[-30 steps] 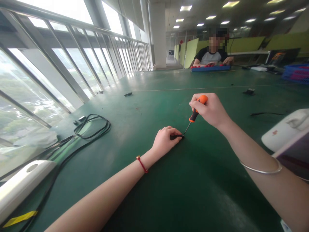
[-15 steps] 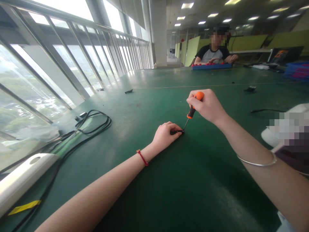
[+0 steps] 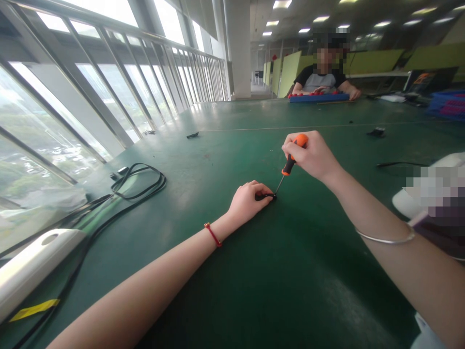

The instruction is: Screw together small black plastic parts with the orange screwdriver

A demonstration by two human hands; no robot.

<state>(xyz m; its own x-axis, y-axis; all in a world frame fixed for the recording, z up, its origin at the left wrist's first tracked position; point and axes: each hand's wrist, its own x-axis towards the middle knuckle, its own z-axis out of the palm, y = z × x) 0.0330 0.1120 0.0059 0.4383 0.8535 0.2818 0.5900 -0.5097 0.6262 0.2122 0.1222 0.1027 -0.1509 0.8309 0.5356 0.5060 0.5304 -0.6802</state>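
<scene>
My left hand (image 3: 248, 201) rests on the green tabletop (image 3: 218, 291), its fingers closed around a small black part (image 3: 260, 197). Most of that part is covered by the fingers, so its kind is unclear. Wrapped in my right hand (image 3: 315, 156) is a screwdriver (image 3: 288, 165) with an orange and black handle. It leans, handle up and to the right, and its thin metal shaft reaches down to the right end of the black part, just beyond my left fingertips. The tip appears to touch there.
A looped black cable (image 3: 140, 182) and a white power strip (image 3: 39, 266) lie at left. Small black pieces (image 3: 192, 135) (image 3: 377, 132) sit farther back. Across the table, a person (image 3: 321, 80) sits behind a blue tray (image 3: 319, 98) of red items. A blue basket (image 3: 446, 105) stands far right.
My hands, the black part and the screwdriver hold nearly the same positions. The view has shifted slightly. The person opposite has lowered a hand to the tray's right end.
</scene>
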